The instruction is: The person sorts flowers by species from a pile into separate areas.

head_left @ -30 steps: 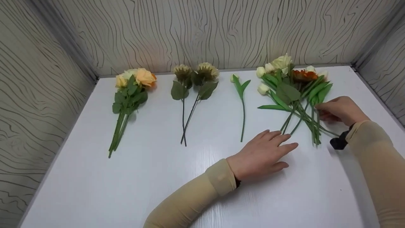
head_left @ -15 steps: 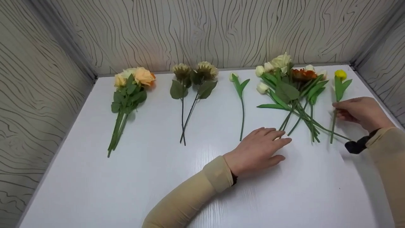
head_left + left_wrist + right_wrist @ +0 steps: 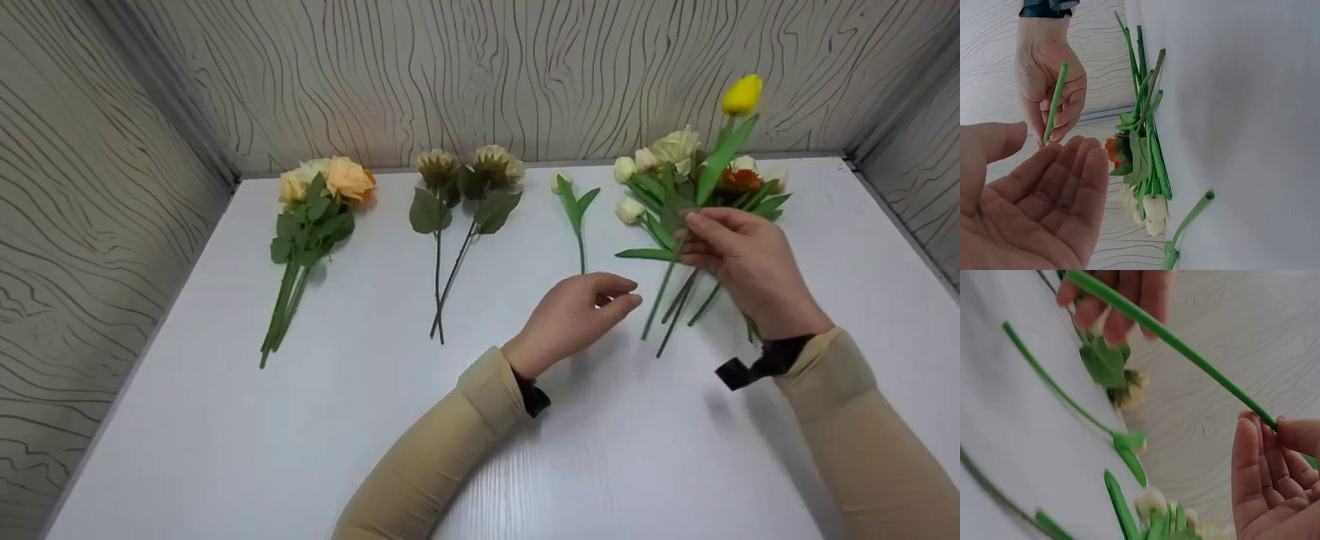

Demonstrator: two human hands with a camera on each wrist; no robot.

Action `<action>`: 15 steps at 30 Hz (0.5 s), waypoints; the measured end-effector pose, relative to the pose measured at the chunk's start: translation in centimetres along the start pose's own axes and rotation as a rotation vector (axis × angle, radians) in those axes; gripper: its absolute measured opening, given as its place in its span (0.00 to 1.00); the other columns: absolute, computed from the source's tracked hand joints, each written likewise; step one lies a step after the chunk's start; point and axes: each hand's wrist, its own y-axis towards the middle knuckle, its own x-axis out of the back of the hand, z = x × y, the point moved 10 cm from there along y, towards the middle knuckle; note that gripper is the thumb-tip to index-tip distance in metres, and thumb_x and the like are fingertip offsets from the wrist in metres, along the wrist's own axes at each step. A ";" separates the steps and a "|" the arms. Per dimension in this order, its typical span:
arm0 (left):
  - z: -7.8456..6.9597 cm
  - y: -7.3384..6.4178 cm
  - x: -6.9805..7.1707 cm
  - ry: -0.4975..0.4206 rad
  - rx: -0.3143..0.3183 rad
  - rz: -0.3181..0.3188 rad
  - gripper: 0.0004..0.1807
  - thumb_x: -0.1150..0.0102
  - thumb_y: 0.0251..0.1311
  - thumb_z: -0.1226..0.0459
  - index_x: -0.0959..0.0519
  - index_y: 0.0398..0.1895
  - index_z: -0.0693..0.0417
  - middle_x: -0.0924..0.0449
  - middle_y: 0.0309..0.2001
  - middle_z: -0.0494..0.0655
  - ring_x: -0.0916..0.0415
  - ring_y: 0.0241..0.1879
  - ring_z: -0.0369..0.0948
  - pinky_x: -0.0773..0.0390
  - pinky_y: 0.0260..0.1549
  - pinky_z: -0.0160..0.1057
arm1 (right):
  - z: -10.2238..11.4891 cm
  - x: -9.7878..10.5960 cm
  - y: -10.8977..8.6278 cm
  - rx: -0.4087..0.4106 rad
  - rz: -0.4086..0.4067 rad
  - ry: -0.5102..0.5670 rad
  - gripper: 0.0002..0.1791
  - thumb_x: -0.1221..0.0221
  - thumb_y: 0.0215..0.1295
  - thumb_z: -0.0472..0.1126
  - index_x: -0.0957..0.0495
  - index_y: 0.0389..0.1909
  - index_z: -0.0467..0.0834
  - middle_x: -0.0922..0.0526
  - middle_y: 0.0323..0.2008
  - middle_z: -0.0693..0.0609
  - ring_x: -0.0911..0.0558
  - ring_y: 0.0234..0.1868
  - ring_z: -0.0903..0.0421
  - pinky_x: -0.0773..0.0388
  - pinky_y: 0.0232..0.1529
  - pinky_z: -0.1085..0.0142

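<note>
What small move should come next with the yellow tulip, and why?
I'd probably ease the yellow tulip stem-first into the left hand: the right hand pinches its stem, raised off the mixed pile, while the left hand holds nothing, its fingers and thumb apart, close to the stem's lower end in the head view.

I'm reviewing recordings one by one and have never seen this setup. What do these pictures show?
There is no machine: a person works with a bare left hand and right hand. The head view looks forward and down; each wrist view looks at that hand's work from the wrist. The right hand pinches a yellow tulip by its stem, above the white table. The left hand holds nothing. On the table, left to right, lie a bunch of roses, two pale flowers with crossed stems, a single white tulip and a mixed pile.
</note>
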 end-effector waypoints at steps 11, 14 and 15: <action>1.8 0.3 2.0 -0.320 0.077 -0.023 0.10 0.36 0.71 0.60 0.14 0.50 0.53 0.15 0.38 0.37 0.17 0.36 0.36 0.17 0.37 0.34 | 0.5 -6.9 -0.3 0.111 0.190 0.078 0.19 0.35 0.70 0.38 0.20 0.56 0.31 0.14 0.46 0.41 0.14 0.40 0.52 0.15 0.45 0.64; 2.1 0.4 1.9 -0.354 0.096 -0.017 0.07 0.35 0.70 0.62 0.15 0.47 0.54 0.15 0.36 0.39 0.17 0.34 0.36 0.16 0.36 0.35 | 0.3 -7.3 -0.2 0.106 0.205 0.080 0.19 0.35 0.70 0.38 0.20 0.56 0.30 0.14 0.46 0.41 0.14 0.40 0.52 0.15 0.46 0.64; 2.1 0.4 1.9 -0.354 0.104 -0.016 0.06 0.35 0.70 0.63 0.15 0.45 0.53 0.15 0.36 0.40 0.17 0.33 0.36 0.16 0.36 0.35 | 0.3 -7.4 -0.1 0.104 0.201 0.082 0.19 0.35 0.70 0.38 0.20 0.56 0.30 0.14 0.46 0.41 0.14 0.40 0.51 0.15 0.46 0.64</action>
